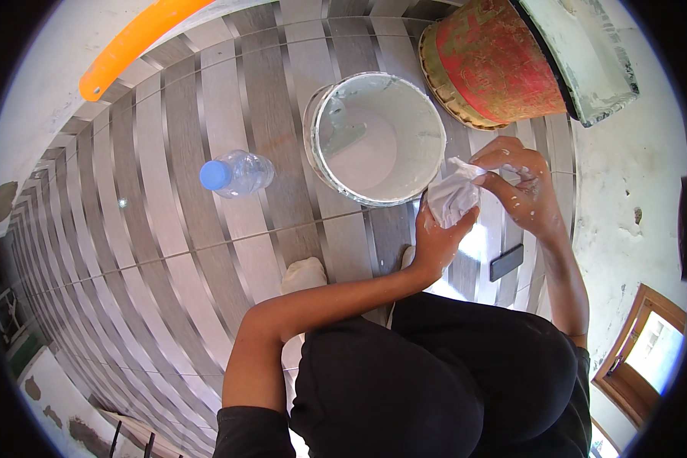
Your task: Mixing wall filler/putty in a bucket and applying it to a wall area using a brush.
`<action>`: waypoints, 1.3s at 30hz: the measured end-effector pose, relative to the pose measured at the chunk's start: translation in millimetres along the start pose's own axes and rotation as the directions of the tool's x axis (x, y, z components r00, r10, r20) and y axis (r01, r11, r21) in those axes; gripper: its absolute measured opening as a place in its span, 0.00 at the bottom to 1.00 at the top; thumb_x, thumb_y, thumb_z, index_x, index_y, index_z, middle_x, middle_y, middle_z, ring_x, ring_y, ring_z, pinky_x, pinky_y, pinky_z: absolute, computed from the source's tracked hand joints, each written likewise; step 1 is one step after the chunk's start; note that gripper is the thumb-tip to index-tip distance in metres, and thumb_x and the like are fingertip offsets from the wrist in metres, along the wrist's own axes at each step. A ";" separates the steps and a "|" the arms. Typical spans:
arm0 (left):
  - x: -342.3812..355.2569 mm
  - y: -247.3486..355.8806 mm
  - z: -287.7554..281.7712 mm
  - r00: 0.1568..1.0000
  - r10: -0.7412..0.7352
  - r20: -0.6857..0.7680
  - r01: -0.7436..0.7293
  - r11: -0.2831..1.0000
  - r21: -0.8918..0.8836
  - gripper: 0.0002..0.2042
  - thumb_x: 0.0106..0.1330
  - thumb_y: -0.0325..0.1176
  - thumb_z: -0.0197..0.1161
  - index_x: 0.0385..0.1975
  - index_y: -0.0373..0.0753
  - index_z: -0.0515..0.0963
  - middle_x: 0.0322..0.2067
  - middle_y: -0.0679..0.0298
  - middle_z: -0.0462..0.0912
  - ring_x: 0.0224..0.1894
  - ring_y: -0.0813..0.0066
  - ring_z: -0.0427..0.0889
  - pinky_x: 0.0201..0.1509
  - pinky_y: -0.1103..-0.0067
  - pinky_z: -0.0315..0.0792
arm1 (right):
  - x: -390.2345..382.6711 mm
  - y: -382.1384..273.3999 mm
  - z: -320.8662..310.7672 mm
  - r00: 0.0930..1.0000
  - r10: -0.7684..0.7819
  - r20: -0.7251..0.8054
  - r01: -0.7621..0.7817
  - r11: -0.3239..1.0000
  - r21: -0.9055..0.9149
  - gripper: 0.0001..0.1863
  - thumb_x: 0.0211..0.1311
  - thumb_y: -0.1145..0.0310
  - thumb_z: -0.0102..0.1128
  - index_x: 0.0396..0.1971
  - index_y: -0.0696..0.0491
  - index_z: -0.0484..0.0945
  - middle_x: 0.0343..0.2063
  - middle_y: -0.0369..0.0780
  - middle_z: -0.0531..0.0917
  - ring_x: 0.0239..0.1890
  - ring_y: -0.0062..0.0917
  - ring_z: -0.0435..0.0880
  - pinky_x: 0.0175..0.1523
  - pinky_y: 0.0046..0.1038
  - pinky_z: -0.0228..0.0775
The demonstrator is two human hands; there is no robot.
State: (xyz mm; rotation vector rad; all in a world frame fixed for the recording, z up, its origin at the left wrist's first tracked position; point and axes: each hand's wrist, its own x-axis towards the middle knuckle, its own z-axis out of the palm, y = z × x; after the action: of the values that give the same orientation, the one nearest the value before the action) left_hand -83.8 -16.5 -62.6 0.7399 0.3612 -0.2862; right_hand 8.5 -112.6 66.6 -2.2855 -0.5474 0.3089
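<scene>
In front of me on the floor stands a white bucket (417, 114), its inside coated with whitish residue. At its near right edge I hold a crumpled white piece of thin material (454, 195); paper, cloth or plastic I cannot tell. My left hand (444, 237) grips it from below, thumb and fingers closed around its lower part. Its upper edge is pinched between the thumb and fingers of my right hand (525, 189). White specks dot both hands.
Left of the bucket is a clear plastic bottle (250, 172) with a blue cap. A dark phone (507, 262) lies near my right forearm. Far right, a red bucket (496, 65) stands beside a white-smeared trough (599, 69). An orange curved object (133, 42) is at far left.
</scene>
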 end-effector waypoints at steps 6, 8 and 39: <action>9.2 -15.9 -5.4 0.973 0.194 0.125 -0.222 0.939 0.263 0.26 0.54 0.30 0.74 0.50 0.33 0.68 0.43 0.59 0.76 0.47 0.69 0.77 0.54 0.75 0.71 | -32.5 12.2 -11.3 0.987 0.120 -0.105 -0.108 0.987 0.116 0.07 0.52 0.82 0.64 0.32 0.57 0.83 0.35 0.42 0.83 0.41 0.28 0.81 0.48 0.29 0.71; 16.5 -25.8 -9.2 0.952 0.254 0.172 -0.299 0.895 0.331 0.27 0.52 0.30 0.74 0.50 0.32 0.69 0.44 0.57 0.75 0.48 0.66 0.77 0.54 0.73 0.71 | -45.5 21.0 -16.4 0.978 0.170 -0.118 -0.150 0.975 0.165 0.07 0.53 0.82 0.63 0.33 0.57 0.83 0.36 0.42 0.83 0.41 0.27 0.81 0.47 0.28 0.72; 102.6 -78.4 -52.8 0.786 0.066 0.615 -0.551 -0.375 0.745 0.44 0.58 0.51 0.65 0.68 0.29 0.55 0.71 0.47 0.48 0.73 0.45 0.44 0.73 0.56 0.40 | -96.0 227.9 92.8 0.917 0.165 -0.364 -0.133 0.985 0.113 0.13 0.50 0.85 0.63 0.37 0.59 0.82 0.38 0.44 0.84 0.43 0.34 0.84 0.49 0.29 0.74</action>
State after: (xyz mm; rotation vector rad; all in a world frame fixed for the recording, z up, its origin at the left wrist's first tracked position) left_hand -32.4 -47.8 -188.4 2.4894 -0.6941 -0.0148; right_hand -44.4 -243.0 -156.9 -2.2297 -0.1612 -0.0331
